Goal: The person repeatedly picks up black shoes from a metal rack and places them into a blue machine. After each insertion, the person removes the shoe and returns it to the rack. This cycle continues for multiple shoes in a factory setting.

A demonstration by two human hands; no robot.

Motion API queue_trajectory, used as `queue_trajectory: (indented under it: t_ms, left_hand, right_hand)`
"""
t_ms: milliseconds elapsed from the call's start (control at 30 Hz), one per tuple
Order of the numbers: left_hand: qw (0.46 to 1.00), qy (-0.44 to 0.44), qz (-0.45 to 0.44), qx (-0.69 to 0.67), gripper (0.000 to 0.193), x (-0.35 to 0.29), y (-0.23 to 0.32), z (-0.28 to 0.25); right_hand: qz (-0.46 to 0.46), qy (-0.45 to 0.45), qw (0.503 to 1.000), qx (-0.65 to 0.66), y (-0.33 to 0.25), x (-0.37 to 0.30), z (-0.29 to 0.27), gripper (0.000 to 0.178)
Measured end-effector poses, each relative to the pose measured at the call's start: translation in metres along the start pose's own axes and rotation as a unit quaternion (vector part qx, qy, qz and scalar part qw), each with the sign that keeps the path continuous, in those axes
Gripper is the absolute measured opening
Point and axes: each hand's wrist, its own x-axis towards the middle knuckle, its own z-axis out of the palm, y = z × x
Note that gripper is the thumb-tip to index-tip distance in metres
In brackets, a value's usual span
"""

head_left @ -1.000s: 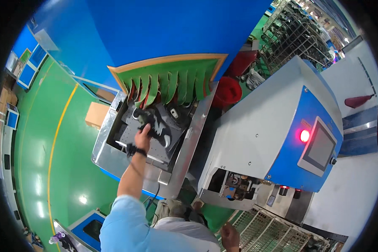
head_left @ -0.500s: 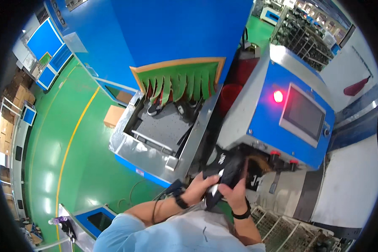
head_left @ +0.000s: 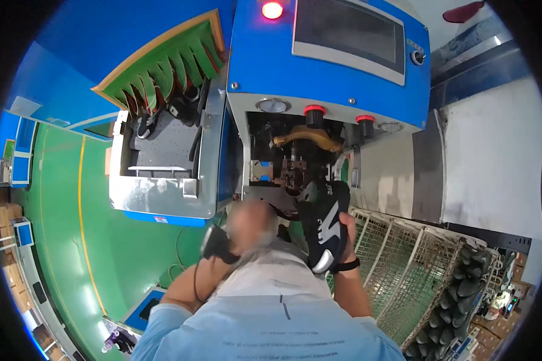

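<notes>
A black shoe (head_left: 326,219) with white markings and a pale tip stands upright in front of the blue machine's opening. My right hand (head_left: 347,233) grips it from the right side, with part of the hand hidden behind the shoe. Apart from the shoe, at its left, is my left hand (head_left: 251,225), too smeared to show its fingers. Beyond the shoe, a brown curved pad (head_left: 307,139) and metal fittings (head_left: 294,173) sit inside the machine (head_left: 331,78).
Left of the machine, a metal-edged conveyor bed (head_left: 162,153) holds dark shoes under a green strip curtain (head_left: 162,75). A wire rack (head_left: 397,265) stands at the right, near a row of dark boot-like shapes (head_left: 457,295). A red lamp (head_left: 272,10) glows beside a screen (head_left: 350,33).
The view has swung right toward the machine. My left hand has come off the shoe, which both hands held before. The shoe now stands upright in my right hand, nearer the machine's opening.
</notes>
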Motion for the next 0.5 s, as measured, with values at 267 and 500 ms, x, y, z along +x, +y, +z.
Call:
queue_trajectory:
  t_ms: [267, 500]
  left_hand:
    - [0.969, -0.154, 0.137, 0.134, 0.044, 0.012, -0.038, -0.015]
    - [0.986, -0.127, 0.077, 0.08, 0.042, 0.021, -0.057, -0.034]
  right_hand:
    - [-0.237, 0.04, 0.716, -0.656, -0.027, 0.052, 0.08, 0.092]
    - [-0.157, 0.08, 0.502, -0.847, -0.008, 0.095, 0.109, 0.1]
